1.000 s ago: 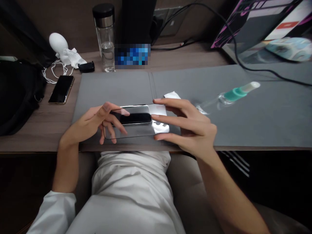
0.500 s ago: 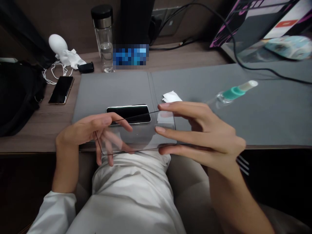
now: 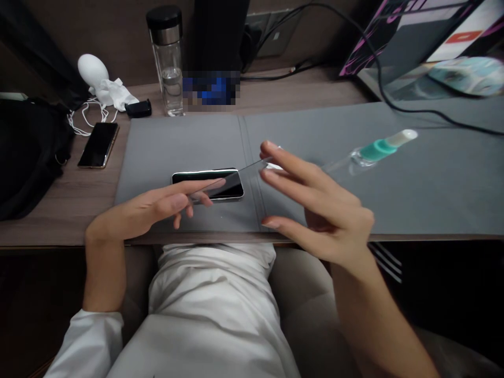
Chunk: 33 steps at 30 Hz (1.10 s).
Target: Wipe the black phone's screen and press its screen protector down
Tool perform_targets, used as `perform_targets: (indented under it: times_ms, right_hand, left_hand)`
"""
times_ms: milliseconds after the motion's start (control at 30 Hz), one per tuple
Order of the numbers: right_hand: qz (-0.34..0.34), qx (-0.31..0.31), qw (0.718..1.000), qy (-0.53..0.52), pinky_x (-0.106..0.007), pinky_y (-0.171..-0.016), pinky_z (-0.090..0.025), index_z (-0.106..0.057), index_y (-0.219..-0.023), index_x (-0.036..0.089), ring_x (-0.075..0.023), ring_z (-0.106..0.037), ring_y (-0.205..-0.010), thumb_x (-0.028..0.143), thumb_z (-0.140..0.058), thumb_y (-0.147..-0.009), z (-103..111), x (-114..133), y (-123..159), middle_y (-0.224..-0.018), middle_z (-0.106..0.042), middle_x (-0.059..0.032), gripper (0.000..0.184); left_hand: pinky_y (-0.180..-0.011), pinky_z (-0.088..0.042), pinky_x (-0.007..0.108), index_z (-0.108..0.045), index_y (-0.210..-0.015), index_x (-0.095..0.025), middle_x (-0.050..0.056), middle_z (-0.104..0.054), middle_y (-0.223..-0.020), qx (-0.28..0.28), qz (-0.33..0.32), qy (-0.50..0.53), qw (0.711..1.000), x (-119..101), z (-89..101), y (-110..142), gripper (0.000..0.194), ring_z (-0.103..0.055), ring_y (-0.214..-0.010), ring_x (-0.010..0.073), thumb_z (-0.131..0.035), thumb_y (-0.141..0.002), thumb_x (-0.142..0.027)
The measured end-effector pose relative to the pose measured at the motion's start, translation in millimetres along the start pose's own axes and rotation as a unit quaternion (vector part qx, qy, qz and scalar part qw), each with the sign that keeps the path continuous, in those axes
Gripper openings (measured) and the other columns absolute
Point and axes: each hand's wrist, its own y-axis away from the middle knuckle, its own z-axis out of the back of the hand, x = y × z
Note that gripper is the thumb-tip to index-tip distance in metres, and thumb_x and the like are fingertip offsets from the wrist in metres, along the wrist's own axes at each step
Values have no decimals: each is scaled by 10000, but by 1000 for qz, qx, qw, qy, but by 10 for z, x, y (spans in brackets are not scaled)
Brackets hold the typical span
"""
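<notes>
A clear glass screen protector (image 3: 246, 168) is seen nearly edge-on, tilted up toward the right above the mat. My left hand (image 3: 157, 202) pinches its left end between thumb and forefinger, the other fingers hanging below. The right end of the glass lies between two upper fingertips of my right hand (image 3: 326, 202), whose thumb is spread away lower down. Under the glass, a phone (image 3: 232, 185) with a dark screen lies face up on the grey desk mat (image 3: 181, 139), partly hidden by my left fingers. A small white packet (image 3: 273, 166) shows behind my right fingers.
A clear spray bottle with a green collar (image 3: 376, 150) lies right of my right hand. A second phone (image 3: 99, 144), white cable (image 3: 81, 123) and glass water bottle (image 3: 169, 79) are at the back left. A black cord (image 3: 380, 68) crosses the back right.
The glass protector, seen broad-faced before, has dipped toward me and then turned up nearly edge-on. My right thumb has come away from its lower edge. The phone beneath stays put.
</notes>
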Motion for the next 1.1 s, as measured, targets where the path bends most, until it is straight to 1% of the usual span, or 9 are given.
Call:
perform_targets:
  times_ms: [100, 200, 267, 367, 500, 633, 767, 933, 1100]
  right_hand:
    - [-50, -19, 998, -36, -673, -1225, -557, -440, -1717, 508, -387, -544, -1586, 441, -652, -1100, -100, -60, -14, -1751, -538, 14, 656]
    - [-105, -35, 992, -53, -617, -1243, -542, -455, -1713, 477, -349, -595, -1545, 445, -654, -1103, -202, -173, -17, -1713, -590, -21, 643]
    - [-130, -22, 991, -34, -606, -1246, -533, -493, -1694, 452, -352, -605, -1533, 467, -721, -1066, -240, -262, -15, -1699, -606, -44, 669]
    - [-145, 21, 989, 7, -611, -1278, -492, -514, -1691, 393, -369, -593, -1541, 512, -805, -1003, -252, -365, -17, -1709, -592, -85, 756]
    - [-130, 41, 990, 25, -600, -1291, -478, -550, -1669, 370, -359, -600, -1534, 518, -801, -1005, -248, -418, -30, -1678, -624, -95, 726]
    - [-119, 44, 991, 32, -595, -1274, -492, -574, -1647, 362, -352, -630, -1499, 521, -803, -1000, -264, -452, -29, -1625, -671, -104, 704]
    - [-117, 51, 991, 35, -603, -1245, -516, -583, -1631, 354, -355, -656, -1461, 575, -782, -1000, -278, -502, -20, -1593, -692, -119, 697]
    - [-126, 60, 990, 37, -599, -1248, -514, -605, -1608, 346, -357, -654, -1460, 586, -762, -1009, -292, -532, -20, -1588, -693, -124, 665]
    - [-131, 56, 990, 25, -581, -1238, -523, -608, -1602, 322, -343, -657, -1457, 569, -759, -1019, -313, -549, -10, -1581, -696, -135, 651]
  left_hand:
    - [-1081, -564, 375, -591, -1653, -367, 94, -690, -1501, -99, -32, -133, 986, -4, 10, 17, 572, -657, -1237, 254, -608, -1116, -564]
    - [-1226, -478, 436, -568, -1663, -323, 93, -654, -1558, -153, -29, -251, 955, 8, 31, -14, 657, -625, -1337, 279, -702, -1066, -563]
    - [-1294, -418, 474, -553, -1665, -307, 92, -619, -1619, -155, -27, -305, 939, 31, 42, -51, 665, -570, -1459, 303, -716, -1062, -537]
    - [-1331, -382, 492, -543, -1660, -291, 89, -591, -1666, -137, -45, -331, 932, 82, 42, -107, 638, -502, -1566, 308, -709, -1076, -488]
    - [-1335, -384, 481, -549, -1643, -273, 99, -586, -1681, -128, -62, -337, 931, 149, 24, -161, 616, -517, -1566, 298, -703, -1086, -484]
    - [-1338, -376, 478, -529, -1656, -276, 95, -573, -1699, -124, -50, -342, 930, 181, 17, -189, 637, -507, -1579, 296, -699, -1087, -504]
    - [-1339, -370, 495, -509, -1671, -296, 87, -559, -1715, -122, -34, -347, 929, 205, 19, -197, 660, -489, -1594, 305, -695, -1080, -524]
    - [-1322, -370, 512, -475, -1689, -308, 92, -556, -1710, -128, -8, -368, 921, 257, 15, -205, 681, -490, -1578, 312, -705, -1071, -480]
    - [-1302, -384, 505, -464, -1692, -274, 114, -588, -1641, -138, 11, -379, 915, 255, 12, -213, 730, -521, -1524, 320, -750, -1043, -444]
